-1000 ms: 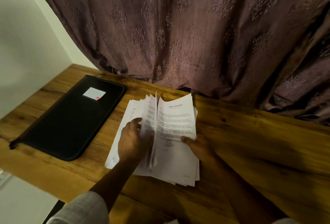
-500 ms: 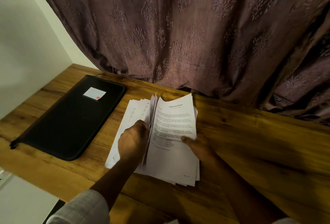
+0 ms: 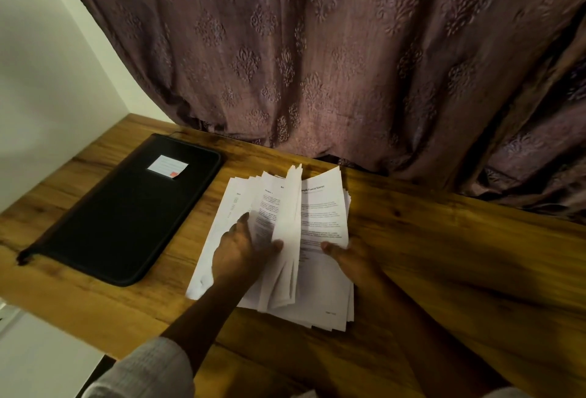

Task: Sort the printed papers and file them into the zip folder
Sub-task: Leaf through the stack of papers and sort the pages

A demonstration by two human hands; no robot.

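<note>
While loose, papers (image 3: 323, 207) under left hand (image 3: 236, 254)

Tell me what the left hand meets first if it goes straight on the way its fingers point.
The papers: the left hand lies on the fanned sheets, fingers pointing toward the curtain. Past them comes bare table, then probably the curtain; depth is unclear.
</note>
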